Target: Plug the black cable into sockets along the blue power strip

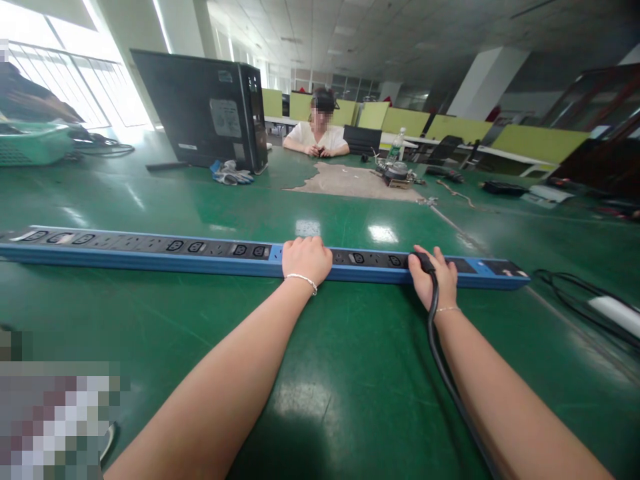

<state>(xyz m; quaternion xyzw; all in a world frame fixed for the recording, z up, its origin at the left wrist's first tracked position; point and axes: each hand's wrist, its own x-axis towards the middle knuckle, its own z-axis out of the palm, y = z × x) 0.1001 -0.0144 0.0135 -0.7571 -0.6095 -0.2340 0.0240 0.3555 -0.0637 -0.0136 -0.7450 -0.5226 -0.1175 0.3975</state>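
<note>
A long blue power strip (225, 265) with a black socket face lies across the green table (200, 313). My left hand (307, 260) is wrapped over the strip near its middle, beside a small blue section. Further right, my right hand (434, 277) holds a black plug (424, 261) at the strip's sockets, thumb on one side and fingers on the other. From the plug a thick black cable (440, 360) runs down along my right forearm. Whether the plug is fully seated cannot be seen.
Behind the strip stand a black computer case (200, 110) and gloves (231, 173). A green basket (33, 145) is at the far left. A person (320, 137) sits opposite. A bottle (397, 145) stands back right; coiled black cables (575, 293) lie at the right.
</note>
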